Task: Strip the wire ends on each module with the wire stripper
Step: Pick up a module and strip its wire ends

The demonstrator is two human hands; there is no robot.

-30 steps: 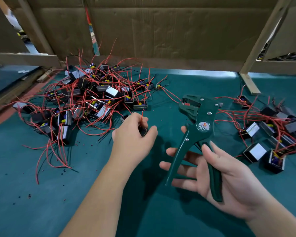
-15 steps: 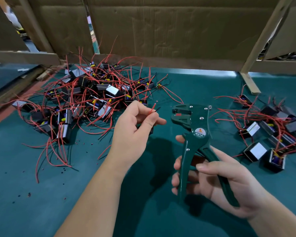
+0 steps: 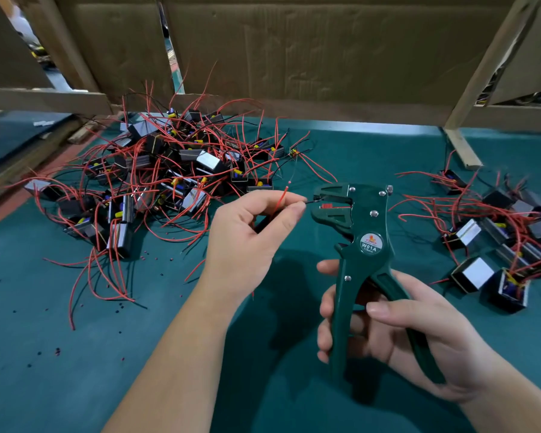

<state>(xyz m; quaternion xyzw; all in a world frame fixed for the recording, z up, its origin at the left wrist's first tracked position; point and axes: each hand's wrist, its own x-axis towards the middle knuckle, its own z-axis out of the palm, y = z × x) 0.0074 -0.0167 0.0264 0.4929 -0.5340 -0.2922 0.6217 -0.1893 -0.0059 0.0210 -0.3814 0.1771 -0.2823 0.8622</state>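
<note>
The left hand (image 3: 250,242) pinches a dark wire (image 3: 310,201) whose end reaches the open mouth of the green wire stripper (image 3: 367,245), marked "W01A", which the right hand (image 3: 403,335) grips. An open module (image 3: 512,290) holds yellow and blue parts.

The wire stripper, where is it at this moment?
In the head view the wire stripper is right of centre, held upright by the right hand, its jaws close to the left hand, which pinches a red wire.
</note>
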